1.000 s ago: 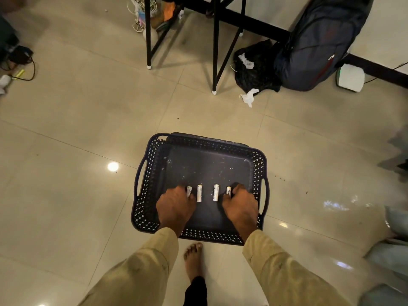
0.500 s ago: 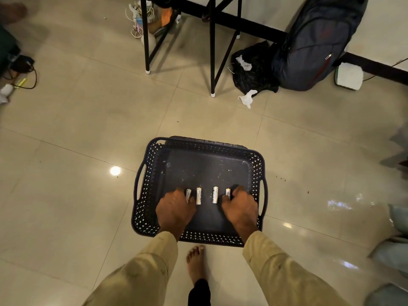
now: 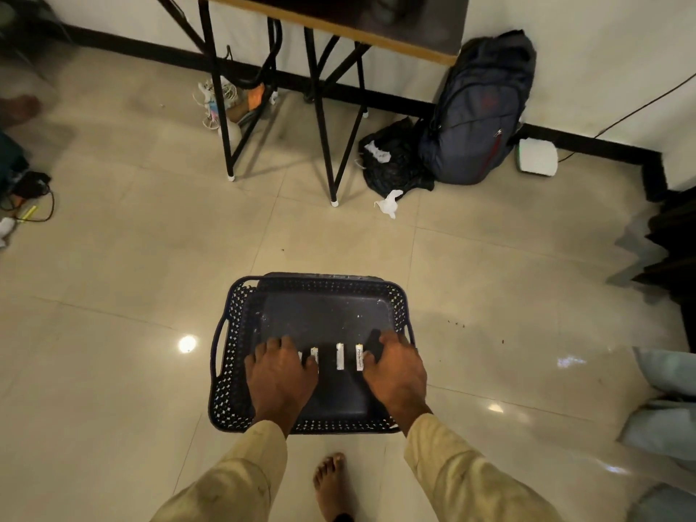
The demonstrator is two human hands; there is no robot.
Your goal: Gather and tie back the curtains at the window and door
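The head camera looks steeply down, close above the basket (image 3: 233, 333). It faces the table (image 3: 414, 24) ahead.

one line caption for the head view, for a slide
In a dark basket on the floor, left hand and right hand rest flanking white cylinders.

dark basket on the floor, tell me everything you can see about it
The basket is a shallow, dark, rectangular tray, plastic by its look, with rounded corners, perforated walls, a solid base and a loop handle on each short side. It sits flat on the tiled floor, just ahead of a bare foot. Small white cylinders, likely batteries, lie in a row inside it. The left hand and right hand reach into it at the row's ends.
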